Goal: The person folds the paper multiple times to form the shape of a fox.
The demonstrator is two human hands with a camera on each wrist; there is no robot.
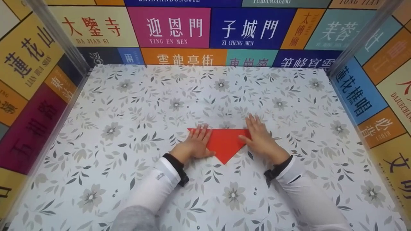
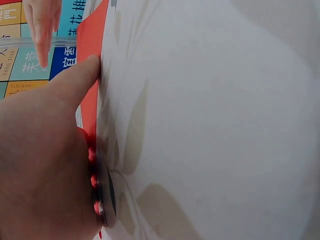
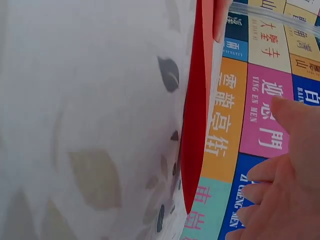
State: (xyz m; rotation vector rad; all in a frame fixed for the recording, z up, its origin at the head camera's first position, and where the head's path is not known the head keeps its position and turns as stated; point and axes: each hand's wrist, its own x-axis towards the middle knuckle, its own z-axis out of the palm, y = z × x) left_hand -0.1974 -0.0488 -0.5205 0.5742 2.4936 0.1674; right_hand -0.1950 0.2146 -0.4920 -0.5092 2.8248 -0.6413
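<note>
A red paper (image 1: 225, 143) folded into a triangle lies flat on the flowered table cover (image 1: 135, 128), its point toward me. My left hand (image 1: 196, 142) lies flat on the paper's left part, fingers straight. My right hand (image 1: 258, 134) presses the right corner with straight fingers, thumb on the red sheet. In the left wrist view the left hand (image 2: 45, 150) rests along the red paper (image 2: 92, 75), thumb against it. The right wrist view catches the paper's edge (image 3: 196, 130) beside my right hand (image 3: 285, 185).
Clear plastic walls backed by coloured panels with Chinese characters (image 1: 179, 27) enclose the table on the left, back and right. White sleeves (image 1: 157, 183) cover both forearms.
</note>
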